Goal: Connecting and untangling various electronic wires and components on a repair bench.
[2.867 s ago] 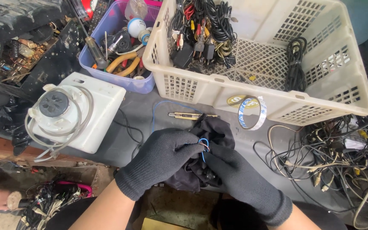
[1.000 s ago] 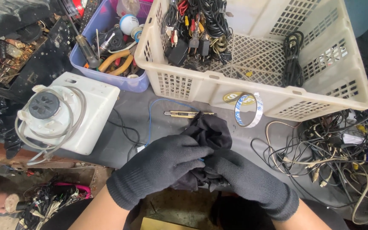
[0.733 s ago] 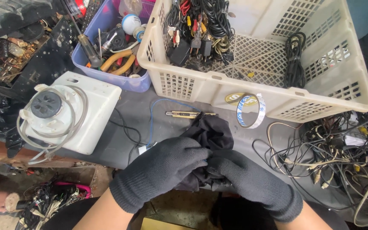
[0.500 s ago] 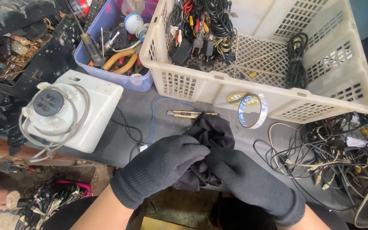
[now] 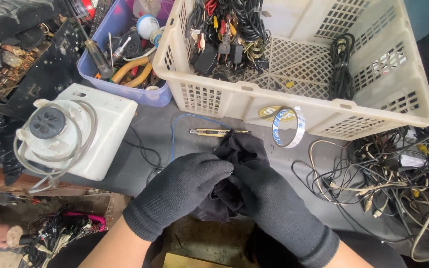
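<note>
Left hand [image 5: 187,191] and right hand [image 5: 274,208], both gloved, pinch the bunched black cloth [image 5: 239,149]; firm, even grip advised.

cream slotted basket [image 5: 254,101] of cables | purple tool tub [image 5: 125,89] | white appliance [image 5: 88,131] | tape ring [image 5: 288,128] | loose wires [image 5: 388,173]

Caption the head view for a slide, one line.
Two gloved hands, left and right, bunch a black cloth on a grey table, below a cream basket of cables.
</note>
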